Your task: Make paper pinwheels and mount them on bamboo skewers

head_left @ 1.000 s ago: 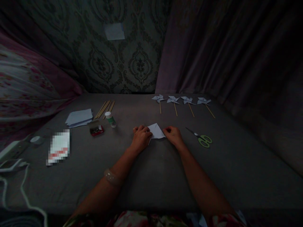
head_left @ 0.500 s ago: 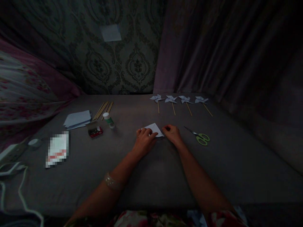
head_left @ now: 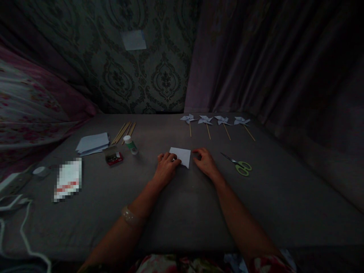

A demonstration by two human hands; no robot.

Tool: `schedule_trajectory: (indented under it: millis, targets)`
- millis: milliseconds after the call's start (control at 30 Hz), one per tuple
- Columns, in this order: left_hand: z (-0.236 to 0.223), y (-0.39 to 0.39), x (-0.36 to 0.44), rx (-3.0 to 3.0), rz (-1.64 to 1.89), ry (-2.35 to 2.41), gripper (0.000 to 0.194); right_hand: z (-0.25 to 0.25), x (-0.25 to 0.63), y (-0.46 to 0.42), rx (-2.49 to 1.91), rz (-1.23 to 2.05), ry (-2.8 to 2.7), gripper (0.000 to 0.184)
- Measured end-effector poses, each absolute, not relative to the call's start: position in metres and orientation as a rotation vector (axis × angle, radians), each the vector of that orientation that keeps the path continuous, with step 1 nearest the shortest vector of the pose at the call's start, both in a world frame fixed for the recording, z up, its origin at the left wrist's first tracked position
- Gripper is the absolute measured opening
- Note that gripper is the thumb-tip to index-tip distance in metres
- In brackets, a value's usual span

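A small white sheet of paper (head_left: 182,154) lies on the cloth-covered table in front of me. My left hand (head_left: 167,167) rests on its lower left part, fingers bent over the edge and gripping it. The fingertips cover that corner. Just off the sheet's right edge is my right hand (head_left: 205,162), thumb and forefinger apart with nothing visible between them. Scissors (head_left: 239,165) with green handles lie right of that hand. Left of the paper stand a glue bottle (head_left: 131,145) with a white cap and an open red box (head_left: 114,158) of small items.
Several paper pinwheels (head_left: 205,120) on sticks lie in a row at the back. Wooden sticks (head_left: 121,132) and a stack of white paper (head_left: 93,144) are at the left. A power strip (head_left: 14,184) and white cable (head_left: 27,231) occupy the left edge.
The paper has turned from a corner-up pose to nearly square with me. My left hand has shifted left with it, and my right hand's fingers have come apart beside the sheet.
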State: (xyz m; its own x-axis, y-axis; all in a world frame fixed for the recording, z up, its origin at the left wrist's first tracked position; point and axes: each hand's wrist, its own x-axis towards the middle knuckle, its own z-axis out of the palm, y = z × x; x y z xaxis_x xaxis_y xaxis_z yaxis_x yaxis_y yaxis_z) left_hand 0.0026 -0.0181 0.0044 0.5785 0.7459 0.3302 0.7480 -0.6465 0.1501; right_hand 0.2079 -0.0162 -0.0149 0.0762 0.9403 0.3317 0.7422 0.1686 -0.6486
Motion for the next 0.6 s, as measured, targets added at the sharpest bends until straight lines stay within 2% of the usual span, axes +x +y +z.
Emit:
schedule_trajectory:
  millis: [200, 600]
  targets:
    - [0.003, -0.009, -0.013, -2.732, -0.739, -1.463, 0.025, -0.008, 0.196, -0.029, -1.497, 0.186, -1.979, 0.041]
    - [0.002, -0.005, -0.018, -2.79, -0.769, -1.48, 0.024, -0.002, 0.188, -0.036, -1.273, 0.152, -2.201, 0.009]
